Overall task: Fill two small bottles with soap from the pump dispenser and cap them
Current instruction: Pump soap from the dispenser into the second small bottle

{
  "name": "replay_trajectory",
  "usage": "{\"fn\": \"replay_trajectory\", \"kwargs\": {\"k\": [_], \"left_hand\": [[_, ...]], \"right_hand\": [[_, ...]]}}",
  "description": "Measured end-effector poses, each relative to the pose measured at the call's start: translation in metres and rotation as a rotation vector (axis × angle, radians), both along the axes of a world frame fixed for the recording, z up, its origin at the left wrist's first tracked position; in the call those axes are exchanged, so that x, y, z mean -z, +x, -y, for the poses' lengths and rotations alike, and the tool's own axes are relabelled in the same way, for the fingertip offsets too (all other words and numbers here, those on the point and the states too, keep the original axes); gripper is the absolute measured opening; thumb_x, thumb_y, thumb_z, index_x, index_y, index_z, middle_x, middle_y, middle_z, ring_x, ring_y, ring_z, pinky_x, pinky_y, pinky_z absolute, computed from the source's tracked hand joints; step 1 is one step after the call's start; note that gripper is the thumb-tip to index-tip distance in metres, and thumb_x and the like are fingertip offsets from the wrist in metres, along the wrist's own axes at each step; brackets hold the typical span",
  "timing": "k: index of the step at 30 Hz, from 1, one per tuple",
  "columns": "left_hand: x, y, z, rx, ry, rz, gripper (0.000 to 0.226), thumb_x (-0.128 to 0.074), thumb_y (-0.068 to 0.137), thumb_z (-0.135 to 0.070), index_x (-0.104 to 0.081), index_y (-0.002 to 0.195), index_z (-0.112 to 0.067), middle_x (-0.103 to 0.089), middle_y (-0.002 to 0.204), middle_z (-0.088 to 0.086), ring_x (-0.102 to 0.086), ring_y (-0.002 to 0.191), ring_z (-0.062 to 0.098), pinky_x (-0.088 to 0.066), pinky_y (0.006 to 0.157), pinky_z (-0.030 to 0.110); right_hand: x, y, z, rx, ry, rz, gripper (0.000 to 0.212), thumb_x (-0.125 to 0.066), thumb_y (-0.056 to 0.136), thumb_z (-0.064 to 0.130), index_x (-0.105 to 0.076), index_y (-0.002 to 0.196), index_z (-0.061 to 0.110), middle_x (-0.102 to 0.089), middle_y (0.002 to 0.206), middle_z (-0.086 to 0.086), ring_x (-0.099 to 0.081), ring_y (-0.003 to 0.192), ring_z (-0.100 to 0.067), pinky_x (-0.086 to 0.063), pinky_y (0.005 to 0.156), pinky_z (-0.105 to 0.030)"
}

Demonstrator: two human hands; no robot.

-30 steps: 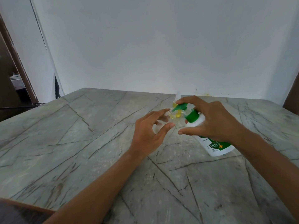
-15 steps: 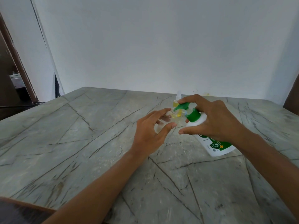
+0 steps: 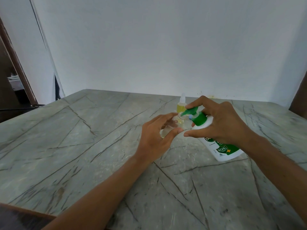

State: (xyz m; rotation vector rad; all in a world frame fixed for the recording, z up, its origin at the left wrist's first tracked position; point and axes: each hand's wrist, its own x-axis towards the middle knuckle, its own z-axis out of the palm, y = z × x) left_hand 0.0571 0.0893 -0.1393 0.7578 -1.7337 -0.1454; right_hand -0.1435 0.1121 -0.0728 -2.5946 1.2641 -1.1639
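Second fill in hand. Your left hand [image 3: 154, 143] curls round the open bottle [image 3: 167, 130], its mouth just under the pump dispenser [image 3: 201, 121] nozzle. Your right hand [image 3: 221, 125] wraps the dispenser, forefinger on the pump head. The capped yellow bottle [image 3: 181, 107] stands just behind the dispenser. Next, likely: press slowly, hold the mouth aligned, then cap.

A grey-green stone-patterned bench [image 3: 83, 146] with dark crack-like veins runs back to a plain white wall [image 3: 166, 47]. A dark brown door frame [image 3: 18, 67] stands at the left, with a black cable [image 3: 57, 87] hanging near the bench's far-left corner.
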Motion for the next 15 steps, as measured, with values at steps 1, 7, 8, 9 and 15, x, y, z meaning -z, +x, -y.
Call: {"fn": "replay_trajectory", "kwargs": {"k": [1,7,8,9,15], "left_hand": [[0.0007,-0.0007,0.0001,0.0,0.004,-0.002,0.046,-0.072,0.083,-0.037,-0.066,0.121,-0.013,-0.073,0.101,-0.005,-0.069,0.09,0.005,-0.057,0.078,0.016],[0.0,0.0002,0.0,0.01,0.065,-0.056,0.045,-0.075,0.081,-0.033,-0.061,0.123,-0.024,-0.07,0.1,-0.014,-0.069,0.092,-0.001,-0.055,0.081,0.014],[-0.0001,0.0007,0.0002,0.005,0.068,-0.056,0.045,-0.076,0.082,-0.031,-0.062,0.123,-0.022,-0.069,0.099,-0.016,-0.069,0.091,-0.002,-0.055,0.081,0.014],[-0.0002,0.0009,0.0004,0.0,0.071,-0.053,0.044,-0.076,0.082,-0.029,-0.063,0.123,-0.02,-0.069,0.099,-0.018,-0.069,0.091,-0.004,-0.055,0.081,0.014],[-0.0006,-0.0005,0.0006,-0.01,0.063,-0.035,0.044,-0.075,0.082,-0.032,-0.064,0.123,-0.019,-0.063,0.099,-0.029,-0.064,0.09,-0.015,-0.051,0.082,0.007]], "right_hand": [[0.0003,-0.0003,0.0005,-0.001,0.003,0.002,0.065,-0.075,0.052,0.067,-0.049,0.109,0.052,-0.064,0.084,0.023,-0.064,0.076,0.005,-0.05,0.061,-0.008],[-0.0013,0.0011,0.0012,0.02,0.017,-0.116,0.079,-0.067,0.054,0.073,-0.038,0.125,0.056,-0.062,0.091,0.023,-0.063,0.075,0.001,-0.053,0.067,-0.018],[-0.0012,0.001,0.0016,0.02,0.016,-0.129,0.081,-0.068,0.055,0.073,-0.037,0.128,0.054,-0.062,0.092,0.022,-0.063,0.074,0.0,-0.054,0.068,-0.019],[-0.001,0.0005,0.0022,0.019,0.013,-0.133,0.081,-0.069,0.056,0.071,-0.038,0.128,0.053,-0.063,0.091,0.022,-0.063,0.073,0.0,-0.053,0.067,-0.019],[-0.0014,-0.0015,0.0022,-0.017,0.013,-0.053,0.071,-0.082,0.057,0.057,-0.044,0.117,0.052,-0.063,0.082,0.026,-0.064,0.074,0.005,-0.051,0.061,-0.011]]}}
